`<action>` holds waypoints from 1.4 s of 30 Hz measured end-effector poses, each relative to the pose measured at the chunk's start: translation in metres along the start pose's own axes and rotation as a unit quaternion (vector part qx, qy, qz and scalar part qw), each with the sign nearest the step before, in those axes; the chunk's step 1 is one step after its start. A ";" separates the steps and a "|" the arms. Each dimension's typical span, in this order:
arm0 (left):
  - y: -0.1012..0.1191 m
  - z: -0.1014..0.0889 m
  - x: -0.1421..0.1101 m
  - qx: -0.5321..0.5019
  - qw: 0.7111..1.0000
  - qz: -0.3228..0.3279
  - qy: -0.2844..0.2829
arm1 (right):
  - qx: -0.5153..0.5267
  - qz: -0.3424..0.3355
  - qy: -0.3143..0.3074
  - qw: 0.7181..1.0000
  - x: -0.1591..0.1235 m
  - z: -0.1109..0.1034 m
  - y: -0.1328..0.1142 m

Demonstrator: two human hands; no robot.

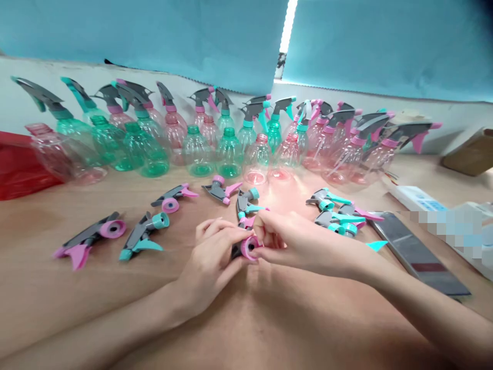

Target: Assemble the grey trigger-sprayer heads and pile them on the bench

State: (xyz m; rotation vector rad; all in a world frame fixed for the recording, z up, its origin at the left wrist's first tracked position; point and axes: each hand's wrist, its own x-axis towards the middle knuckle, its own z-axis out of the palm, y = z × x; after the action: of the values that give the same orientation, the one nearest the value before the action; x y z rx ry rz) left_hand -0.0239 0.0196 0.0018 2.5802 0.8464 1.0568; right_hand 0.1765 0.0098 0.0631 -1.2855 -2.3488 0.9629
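Note:
Both my hands meet at the middle of the wooden table around one grey spray head with a pink screw cap. My left hand grips its grey body from the left. My right hand pinches the cap end from the right, fingers curled over it. Loose spray heads lie around: a grey and pink one, a grey and teal one, another pink one, and a cluster to the right.
A row of green and pink plastic bottles, some with spray heads fitted, stands along the back wall. A red bag lies far left. A dark flat strip, white packets and a cardboard box sit at right.

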 end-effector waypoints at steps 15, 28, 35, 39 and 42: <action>-0.005 0.001 -0.004 0.064 0.997 0.033 0.028 | -0.076 -0.007 0.158 0.984 0.004 0.034 0.005; -0.003 -0.002 -0.003 0.035 0.999 0.032 0.002 | -0.121 -0.012 0.172 0.978 0.001 0.044 -0.006; -0.003 0.001 -0.004 0.032 0.999 0.031 0.007 | -0.040 0.007 0.107 0.993 0.005 0.040 0.000; -0.003 0.002 -0.003 0.036 0.999 0.031 0.005 | -0.081 0.004 0.100 0.992 0.004 0.045 0.001; -0.002 0.001 -0.001 0.037 0.999 0.026 -0.004 | -0.097 -0.007 0.110 0.989 0.002 0.050 0.000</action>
State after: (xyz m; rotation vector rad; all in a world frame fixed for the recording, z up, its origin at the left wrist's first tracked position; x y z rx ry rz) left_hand -0.0250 0.0208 -0.0005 2.6797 0.8365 1.0488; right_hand 0.1486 -0.0090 0.0260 -1.3657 -2.3178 0.5662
